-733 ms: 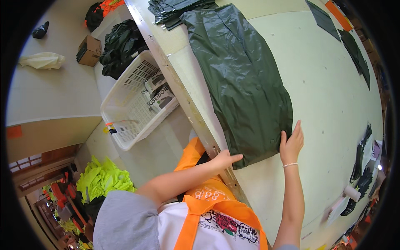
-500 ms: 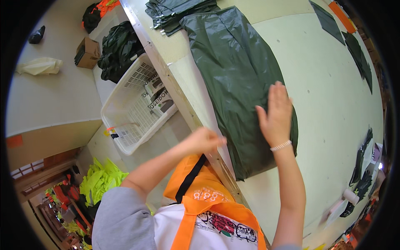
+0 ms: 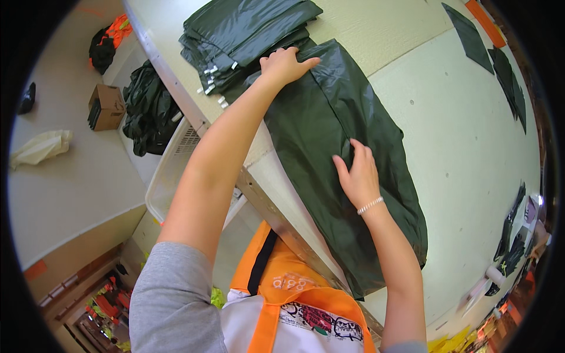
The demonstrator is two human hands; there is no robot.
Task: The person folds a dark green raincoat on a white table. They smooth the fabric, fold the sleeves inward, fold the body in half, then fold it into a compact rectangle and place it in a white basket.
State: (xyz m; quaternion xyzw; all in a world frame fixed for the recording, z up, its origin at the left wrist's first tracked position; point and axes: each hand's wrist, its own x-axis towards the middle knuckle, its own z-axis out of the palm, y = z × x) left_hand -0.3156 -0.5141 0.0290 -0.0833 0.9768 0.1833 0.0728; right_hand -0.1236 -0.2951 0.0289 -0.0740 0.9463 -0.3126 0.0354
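A long dark green garment of shiny, coated-looking fabric (image 3: 312,147) lies flat on the pale table, with a fold line running along its length. My left hand (image 3: 286,66) rests at its far end, thumb spread to the right and fingers bent beside the stack. Lower down, my right hand (image 3: 360,179) lies on the fabric near the fold line, fingers stretched and thumb apart. Just beyond my left hand is a stack of folded garments (image 3: 247,26) in the same green, with small white tags along its left edge.
Left of the table's metal edge (image 3: 168,73) stand a white plastic basket (image 3: 162,188), a heap of dark green garments (image 3: 147,109) and a cardboard box (image 3: 107,107). Dark flat pieces (image 3: 468,38) lie at the table's far right. A white roll (image 3: 495,275) sits near the right edge.
My left hand has reached from the near table edge to the garment's far end. My right hand has shifted left onto the fold line. The garment's upper layer now shows a lengthwise fold.
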